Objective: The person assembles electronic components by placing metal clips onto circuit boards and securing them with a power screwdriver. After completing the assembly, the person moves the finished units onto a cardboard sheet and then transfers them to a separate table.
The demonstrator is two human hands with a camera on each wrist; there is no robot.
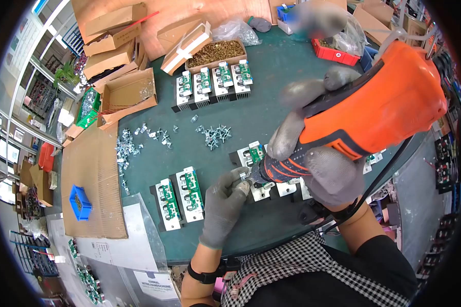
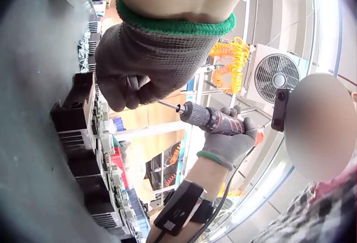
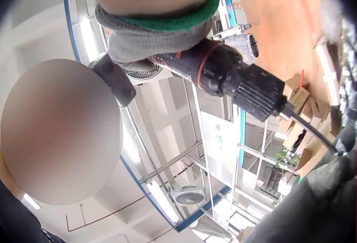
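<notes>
My right hand [image 1: 333, 171], in a grey glove, grips an orange and black electric screwdriver [image 1: 379, 110], its bit angled down toward my left fingertips. The long bit [image 3: 312, 129] shows plainly in the right wrist view. My gloved left hand [image 1: 223, 210] pinches a small silvery screw [image 1: 243, 176] at the bit's tip; glove and tool hide most of it. Beneath the hands, a row of white heatsinks with green circuit boards [image 1: 252, 154] lies partly covered by the tool. Left of my left hand lie two more such heatsink boards [image 1: 191, 194].
Loose screws [image 1: 214, 135] lie in piles mid-table. Several heatsink boards [image 1: 213, 84] stand at the back before a carton of brass-coloured parts [image 1: 215, 53]. Cardboard [image 1: 89, 179] covers the left side, with a blue bin [image 1: 80, 203] on it. A black cable [image 1: 389, 169] trails from the tool.
</notes>
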